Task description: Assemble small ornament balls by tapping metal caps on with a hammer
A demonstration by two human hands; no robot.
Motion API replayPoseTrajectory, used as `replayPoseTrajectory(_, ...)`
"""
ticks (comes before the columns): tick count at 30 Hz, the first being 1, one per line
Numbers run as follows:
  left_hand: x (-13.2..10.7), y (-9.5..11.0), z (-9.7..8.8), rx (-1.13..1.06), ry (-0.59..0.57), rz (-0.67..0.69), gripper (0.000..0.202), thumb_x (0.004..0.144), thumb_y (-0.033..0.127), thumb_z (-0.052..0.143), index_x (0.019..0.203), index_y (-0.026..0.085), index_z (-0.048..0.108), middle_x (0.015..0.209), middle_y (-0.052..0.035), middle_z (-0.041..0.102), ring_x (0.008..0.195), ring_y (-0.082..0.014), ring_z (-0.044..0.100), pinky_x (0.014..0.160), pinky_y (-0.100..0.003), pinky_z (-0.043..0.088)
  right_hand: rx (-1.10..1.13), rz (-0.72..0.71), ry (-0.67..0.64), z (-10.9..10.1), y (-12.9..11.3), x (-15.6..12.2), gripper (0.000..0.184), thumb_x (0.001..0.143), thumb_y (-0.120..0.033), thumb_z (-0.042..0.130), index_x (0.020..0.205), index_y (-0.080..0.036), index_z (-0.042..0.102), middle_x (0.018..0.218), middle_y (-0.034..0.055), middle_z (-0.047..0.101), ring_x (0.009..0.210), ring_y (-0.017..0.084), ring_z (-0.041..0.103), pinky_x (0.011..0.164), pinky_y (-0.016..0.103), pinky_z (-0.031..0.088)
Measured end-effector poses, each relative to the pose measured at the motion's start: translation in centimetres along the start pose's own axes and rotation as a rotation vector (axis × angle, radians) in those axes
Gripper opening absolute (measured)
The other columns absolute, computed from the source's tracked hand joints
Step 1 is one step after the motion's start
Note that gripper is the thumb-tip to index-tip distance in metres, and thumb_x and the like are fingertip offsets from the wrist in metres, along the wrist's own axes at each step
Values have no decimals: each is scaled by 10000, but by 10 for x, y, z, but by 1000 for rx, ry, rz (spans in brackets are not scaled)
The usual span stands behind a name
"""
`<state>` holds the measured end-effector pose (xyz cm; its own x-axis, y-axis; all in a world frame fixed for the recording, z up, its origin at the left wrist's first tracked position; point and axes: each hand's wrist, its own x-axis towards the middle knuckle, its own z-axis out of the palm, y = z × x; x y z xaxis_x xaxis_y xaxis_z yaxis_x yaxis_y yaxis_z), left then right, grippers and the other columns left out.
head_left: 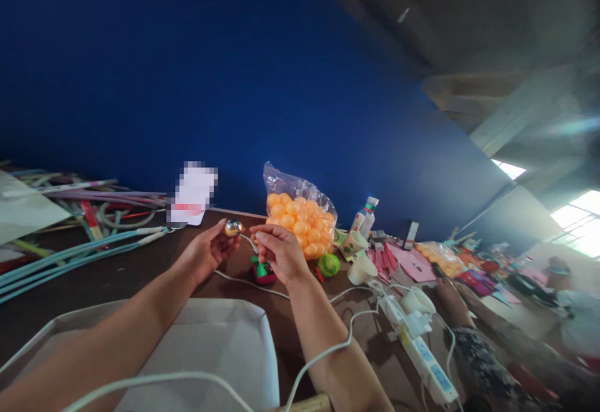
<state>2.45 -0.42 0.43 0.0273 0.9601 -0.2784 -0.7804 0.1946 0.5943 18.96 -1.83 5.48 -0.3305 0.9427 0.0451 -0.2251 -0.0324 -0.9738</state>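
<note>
My left hand (pixel 209 251) is raised above a dark brown table (pixel 117 274) and pinches a small shiny metallic ball (pixel 233 227) between thumb and fingertips. My right hand (pixel 279 251) is right beside it, fingers curled in a pinch on a thin white wire (pixel 247 241) that runs toward the ball. Just under my right hand sits a small pink and green object (pixel 263 271). Behind both hands stands a clear plastic bag of orange balls (pixel 300 215).
An empty white tray (pixel 225 349) lies near me. A white power strip (pixel 422 349) and cables run on the right, by paper cups (pixel 362 268), a bottle (pixel 366 214) and a green disc (pixel 329 264). Coloured tubes (pixel 79 246) pile at left. Another person's arm (pixel 469 331) rests at right.
</note>
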Motion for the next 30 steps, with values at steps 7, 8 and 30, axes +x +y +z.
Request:
replayPoseTrajectory(7, 2, 0, 0, -5, -4, -9, 204, 960, 189, 537, 874, 91, 694, 773, -119, 752, 600, -148, 700, 572, -243, 597, 34, -44, 45, 3, 1, 0, 248, 665, -296, 801, 837, -174, 670, 575, -53, 590, 426, 58, 472, 396, 174, 394)
replayPoseTrajectory(8, 2, 0, 0, -7, -5, -6, 206, 961, 186, 534, 873, 91, 694, 774, -118, 752, 602, -148, 701, 572, -242, 597, 25, -44, 37, 3, 1, 0, 250, 670, -308, 803, 837, -173, 676, 577, -51, 591, 427, 58, 471, 398, 176, 399)
replayPoseTrajectory(30, 0, 0, 0, 0, -8, -20, 193, 955, 189, 546, 871, 89, 689, 763, -126, 746, 603, -158, 701, 571, -250, 598, 256, 31, 80, 2, -3, 1, 236, 647, -234, 795, 870, -159, 782, 702, 15, 623, 522, 45, 411, 422, 156, 348)
